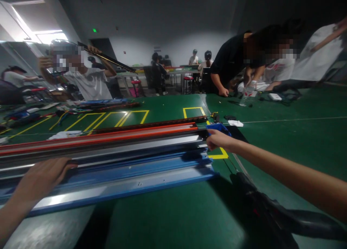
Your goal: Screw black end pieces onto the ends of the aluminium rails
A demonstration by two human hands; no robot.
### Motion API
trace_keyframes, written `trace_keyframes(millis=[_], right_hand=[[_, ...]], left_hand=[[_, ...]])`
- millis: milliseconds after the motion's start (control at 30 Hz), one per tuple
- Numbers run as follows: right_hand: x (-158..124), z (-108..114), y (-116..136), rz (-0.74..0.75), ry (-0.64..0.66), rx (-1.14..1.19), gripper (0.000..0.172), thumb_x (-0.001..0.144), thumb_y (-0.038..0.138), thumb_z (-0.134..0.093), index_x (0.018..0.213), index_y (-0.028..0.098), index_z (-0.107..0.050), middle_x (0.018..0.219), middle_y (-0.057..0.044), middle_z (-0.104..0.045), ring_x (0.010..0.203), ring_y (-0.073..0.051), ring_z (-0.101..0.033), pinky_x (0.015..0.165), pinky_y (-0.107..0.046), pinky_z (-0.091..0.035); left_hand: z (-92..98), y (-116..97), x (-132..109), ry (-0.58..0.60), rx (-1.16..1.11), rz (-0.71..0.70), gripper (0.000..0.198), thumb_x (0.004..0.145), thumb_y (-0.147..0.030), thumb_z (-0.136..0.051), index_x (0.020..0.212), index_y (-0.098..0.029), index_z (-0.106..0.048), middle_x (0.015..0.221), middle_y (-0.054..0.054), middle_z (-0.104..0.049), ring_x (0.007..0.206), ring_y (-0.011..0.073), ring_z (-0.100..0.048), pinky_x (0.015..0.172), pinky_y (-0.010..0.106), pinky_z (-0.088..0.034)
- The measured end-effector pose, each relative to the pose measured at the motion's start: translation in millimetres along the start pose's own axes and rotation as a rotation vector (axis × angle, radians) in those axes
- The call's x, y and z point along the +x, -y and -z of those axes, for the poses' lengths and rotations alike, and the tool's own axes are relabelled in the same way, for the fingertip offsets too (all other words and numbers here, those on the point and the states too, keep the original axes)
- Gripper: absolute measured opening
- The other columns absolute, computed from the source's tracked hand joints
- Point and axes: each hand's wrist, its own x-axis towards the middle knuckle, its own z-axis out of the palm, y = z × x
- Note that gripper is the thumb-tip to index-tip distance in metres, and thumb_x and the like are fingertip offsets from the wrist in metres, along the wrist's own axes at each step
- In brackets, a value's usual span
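Note:
Several long metal rails lie side by side: a red one (162,129), a black-and-silver one (151,144) and blue ones (162,165) nearer me. My left hand (45,174) is closed over the black-and-silver rail at the left, its fingertips partly hidden. At that rail's right end, my right hand (215,139) has its fingers curled round the black end. A blue box-like piece (219,129) sits just behind my right hand.
A black power tool (260,202) lies at the right front of the green table (173,220). Farther back are a clear bottle (248,94), white paper (235,123) and a dark strip (146,125). One person (90,82) lifts a long bar; another (230,64) leans over the table.

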Motion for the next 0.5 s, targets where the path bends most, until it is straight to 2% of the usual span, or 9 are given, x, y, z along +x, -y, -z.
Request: trace_keyframes(millis=[100,167,233,400,500], right_hand=[[23.9,2.5,-4.9,-0.028,0.008,-0.008,0.029,0.096,0.024,-0.064,0.123,0.016,-0.059,0.089,-0.001,-0.066,0.066,-0.013,-0.063,0.061,-0.029,-0.056],[35.6,2.5,-7.3,-0.042,0.013,-0.013,0.029,0.098,0.034,-0.064,0.121,0.017,-0.062,0.106,-0.004,-0.068,0.080,-0.016,-0.067,0.068,-0.033,-0.059],[44.4,1.9,-7.6,-0.056,0.017,-0.016,0.031,0.098,0.036,-0.065,0.123,0.017,-0.062,0.116,-0.007,-0.068,0.090,-0.019,-0.069,0.076,-0.038,-0.060],[59.1,0.8,-1.4,-0.090,0.017,-0.022,0.035,0.098,0.036,-0.065,0.127,0.018,-0.062,0.125,-0.009,-0.066,0.102,-0.023,-0.068,0.085,-0.043,-0.060],[64.8,-0.2,1.7,-0.109,0.018,-0.033,0.033,0.098,0.036,-0.065,0.125,0.018,-0.063,0.123,-0.009,-0.066,0.100,-0.022,-0.068,0.083,-0.042,-0.060]], left_hand=[[4.8,-8.2,20.3,-0.031,0.152,-0.040,0.047,0.096,-0.058,-0.019,0.094,-0.025,-0.052,0.087,0.006,-0.072,0.086,0.0295,-0.065,0.082,0.041,-0.048],[2.8,-8.5,29.9,-0.013,0.202,-0.064,0.053,0.097,-0.059,-0.014,0.093,-0.024,-0.053,0.086,0.007,-0.073,0.083,0.0280,-0.065,0.079,0.038,-0.049],[-3.1,-6.1,37.1,-0.014,0.246,-0.086,0.056,0.098,-0.058,-0.010,0.092,-0.024,-0.054,0.085,0.008,-0.073,0.082,0.0275,-0.066,0.077,0.037,-0.049],[-25.8,3.3,47.0,-0.086,0.263,-0.151,0.060,0.101,-0.053,-0.012,0.090,-0.019,-0.060,0.085,0.016,-0.073,0.078,0.0327,-0.069,0.070,0.040,-0.049],[-40.2,9.8,49.2,-0.058,0.281,-0.160,0.056,0.102,-0.050,-0.017,0.091,-0.018,-0.062,0.083,0.016,-0.072,0.075,0.0334,-0.069,0.067,0.041,-0.047]])
